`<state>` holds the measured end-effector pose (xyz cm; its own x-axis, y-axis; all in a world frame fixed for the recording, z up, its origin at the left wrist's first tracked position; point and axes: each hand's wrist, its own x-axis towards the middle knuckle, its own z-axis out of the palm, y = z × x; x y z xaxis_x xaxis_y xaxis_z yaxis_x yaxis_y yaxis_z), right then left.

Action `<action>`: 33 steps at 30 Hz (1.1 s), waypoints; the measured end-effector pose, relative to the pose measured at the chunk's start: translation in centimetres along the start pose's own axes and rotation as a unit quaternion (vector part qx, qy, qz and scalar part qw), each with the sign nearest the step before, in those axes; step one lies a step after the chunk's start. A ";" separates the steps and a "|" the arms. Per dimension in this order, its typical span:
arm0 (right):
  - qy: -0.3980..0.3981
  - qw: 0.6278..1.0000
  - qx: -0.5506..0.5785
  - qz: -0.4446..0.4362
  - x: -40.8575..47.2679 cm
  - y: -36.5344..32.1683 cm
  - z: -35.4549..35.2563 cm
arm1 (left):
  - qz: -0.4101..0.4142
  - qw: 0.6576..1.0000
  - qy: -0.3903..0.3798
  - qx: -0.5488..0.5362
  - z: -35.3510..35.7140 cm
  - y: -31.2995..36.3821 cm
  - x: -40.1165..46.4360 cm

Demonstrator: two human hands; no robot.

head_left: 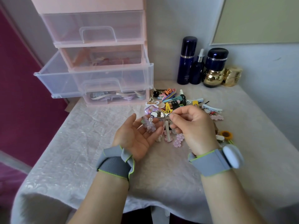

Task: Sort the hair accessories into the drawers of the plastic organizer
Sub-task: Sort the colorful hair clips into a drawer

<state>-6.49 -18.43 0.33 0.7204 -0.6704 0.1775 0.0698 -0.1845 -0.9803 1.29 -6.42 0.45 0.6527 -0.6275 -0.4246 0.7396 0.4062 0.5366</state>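
hair clip (pixel 159 114) pinched by right hand (pixel 192 126), left hand (pixel 137 135) relaxed, cupping purple clip (pixel 149 125)

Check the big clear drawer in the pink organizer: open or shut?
Open. The clear drawer sticks well out of the pink organizer, its front past the drawers above and below. It looks empty.

A pink plastic organizer (pixel 103 50) stands at the back left, its clear third drawer (pixel 90 78) pulled well out. Just right of its base lies a bright heap of hair accessories (pixel 179 102). In front of the heap, a silver cat-face clip (pixel 160 114) and a lilac flower piece (pixel 149 125) are held up.
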 end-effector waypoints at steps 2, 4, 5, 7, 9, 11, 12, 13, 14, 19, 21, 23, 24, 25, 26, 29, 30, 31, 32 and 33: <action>-0.008 1.000 -0.021 -0.001 -0.1 0.0 0.7 | 0.000 1.000 -0.006 0.005 -0.1 0.0 0.0; -0.030 0.999 -0.045 -0.005 -0.2 0.1 1.2 | 0.008 1.000 -0.014 0.023 -0.2 0.1 -0.2; -0.048 0.997 -0.062 -0.007 -0.3 0.1 1.4 | 0.013 0.999 -0.013 0.039 -0.2 0.1 -0.2; -0.082 0.992 -0.093 -0.015 -0.4 0.1 1.4 | 0.022 0.998 0.005 0.051 -0.1 0.0 -0.2; -0.078 0.991 -0.108 -0.027 -0.3 0.0 1.0 | 0.028 0.999 0.039 0.019 0.0 0.0 -0.1; -0.058 0.990 -0.124 -0.030 0.1 -0.2 0.2 | 0.033 0.997 0.070 -0.027 -0.1 0.3 0.1; -0.051 0.989 -0.137 -0.031 0.3 -0.1 -0.2 | 0.031 0.995 0.083 -0.041 -0.2 0.5 0.1; -0.046 0.986 -0.154 -0.032 0.5 0.0 -0.6 | 0.027 0.994 0.094 -0.045 -0.3 0.7 0.2; -0.044 0.983 -0.176 -0.031 0.6 0.1 -1.0 | 0.025 0.993 0.105 -0.040 -0.3 0.8 0.2; -0.073 0.955 -0.285 -0.023 0.7 0.9 -1.3 | 0.077 0.988 0.130 0.019 -0.1 0.7 0.3; -0.091 0.943 -0.320 -0.026 0.7 1.0 -0.8 | 0.115 0.982 0.126 0.082 0.1 0.4 0.2; -0.105 0.927 -0.359 -0.024 0.7 1.0 -0.3 | 0.146 0.967 0.126 0.169 0.0 0.3 0.2; -0.114 0.915 -0.386 -0.025 0.7 0.9 0.0 | 0.158 0.953 0.124 0.228 -0.1 0.2 0.2; -0.124 0.900 -0.417 -0.029 0.8 1.0 0.3 | 0.171 0.931 0.123 0.297 -0.3 0.2 0.2; -0.133 0.885 -0.445 -0.031 0.9 1.1 0.5 | 0.186 0.902 0.126 0.368 -0.5 0.1 0.2; -0.143 0.869 -0.474 -0.020 0.9 1.1 0.8 | 0.248 0.795 0.141 0.536 -0.7 -0.3 0.4; -0.141 0.871 -0.470 -0.019 0.9 1.2 0.8 | 0.264 0.762 0.142 0.574 -0.7 -0.4 0.3; -0.139 0.874 -0.466 -0.020 1.0 1.2 0.8 | 0.274 0.736 0.136 0.604 -0.6 -0.5 0.2; -0.138 0.876 -0.461 -0.023 1.0 1.1 0.8 | 0.279 0.714 0.128 0.629 -0.6 -0.6 0.2; -0.136 0.879 -0.457 -0.026 1.0 1.1 0.7 | 0.280 0.697 0.119 0.650 -0.5 -0.7 0.2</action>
<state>-5.25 -18.78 -0.68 0.8792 -0.4711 0.0710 -0.3867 -0.7927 -0.4713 1.00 -6.53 -0.39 0.9023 -0.4215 0.0908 -0.3142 -0.4984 0.8080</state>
